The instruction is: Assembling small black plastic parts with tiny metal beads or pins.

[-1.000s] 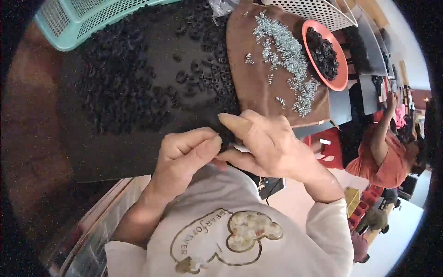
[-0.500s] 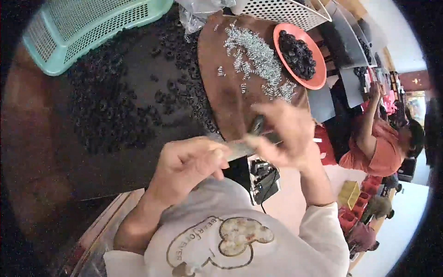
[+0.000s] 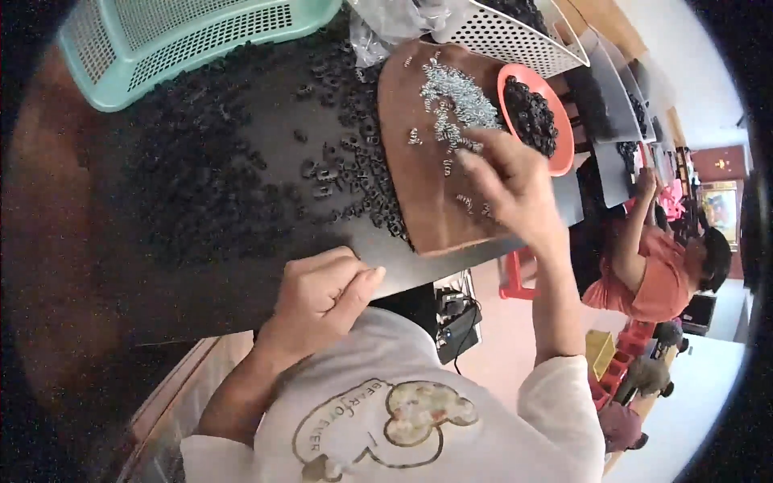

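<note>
Low over the near edge of the dark table is my left hand [image 3: 322, 298], closed in a fist with the thumb pressed against the curled fingers. Whatever it may hold is hidden. My right hand [image 3: 515, 181] hangs over the near side of a pile of small silvery coil springs [image 3: 460, 92]. Its thumb and forefinger are bent and slightly apart, with nothing visible between them. The springs lie on a brown board [image 3: 411, 161], a few scattered loose. Right behind this hand stands an orange-red bowl [image 3: 565, 153] of small black ring-shaped parts [image 3: 527, 113].
Many small black parts [image 3: 201, 177] spread over the table's left. A green perforated basket [image 3: 129, 97] stands far left, a white perforated one [image 3: 507, 36] at the back. Clear plastic bag [image 3: 386, 24] lies between them. At right, a person in orange [image 3: 644, 270] works.
My right hand has left my left hand and moved up to the springs. The dark piece seen between the hands is out of sight. The left hand has closed further.
</note>
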{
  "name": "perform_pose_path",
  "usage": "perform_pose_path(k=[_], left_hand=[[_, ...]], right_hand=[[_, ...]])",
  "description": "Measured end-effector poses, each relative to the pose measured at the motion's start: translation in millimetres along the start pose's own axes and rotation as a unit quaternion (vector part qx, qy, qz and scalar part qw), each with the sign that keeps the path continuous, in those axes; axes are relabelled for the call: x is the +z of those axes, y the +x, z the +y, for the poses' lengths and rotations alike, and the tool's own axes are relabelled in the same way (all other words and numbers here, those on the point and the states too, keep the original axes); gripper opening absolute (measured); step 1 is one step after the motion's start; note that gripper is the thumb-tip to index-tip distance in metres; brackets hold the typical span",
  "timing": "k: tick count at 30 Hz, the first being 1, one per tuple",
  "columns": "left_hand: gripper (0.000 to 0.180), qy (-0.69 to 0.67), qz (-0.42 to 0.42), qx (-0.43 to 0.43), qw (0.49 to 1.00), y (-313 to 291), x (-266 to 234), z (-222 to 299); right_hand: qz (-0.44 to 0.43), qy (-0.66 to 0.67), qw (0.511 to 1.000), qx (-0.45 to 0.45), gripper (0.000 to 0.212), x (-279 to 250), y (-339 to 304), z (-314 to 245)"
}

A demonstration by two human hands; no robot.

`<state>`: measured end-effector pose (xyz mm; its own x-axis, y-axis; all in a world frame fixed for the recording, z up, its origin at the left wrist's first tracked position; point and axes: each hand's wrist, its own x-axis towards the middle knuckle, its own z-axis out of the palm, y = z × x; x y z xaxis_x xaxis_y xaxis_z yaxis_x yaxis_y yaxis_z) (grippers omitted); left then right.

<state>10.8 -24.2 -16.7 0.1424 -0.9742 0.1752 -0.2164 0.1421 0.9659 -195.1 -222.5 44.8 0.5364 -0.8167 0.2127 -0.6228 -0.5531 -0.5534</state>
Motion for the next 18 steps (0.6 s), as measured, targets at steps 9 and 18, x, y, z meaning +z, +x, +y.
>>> perform_pose_path(k=[9,18], left_hand=[[0.019,0.028,-0.012,0.001,1.0,-5,-7,-2],[0.021,0.026,-0.02,0.027,0.999,-4,-10,-5]], right_hand=[[-0.141,-0.048,0.925,-0.349,0.053,96,30,-92],[-0.138,-0.137,0.918,-0.346,0.046,109,67,-85]])
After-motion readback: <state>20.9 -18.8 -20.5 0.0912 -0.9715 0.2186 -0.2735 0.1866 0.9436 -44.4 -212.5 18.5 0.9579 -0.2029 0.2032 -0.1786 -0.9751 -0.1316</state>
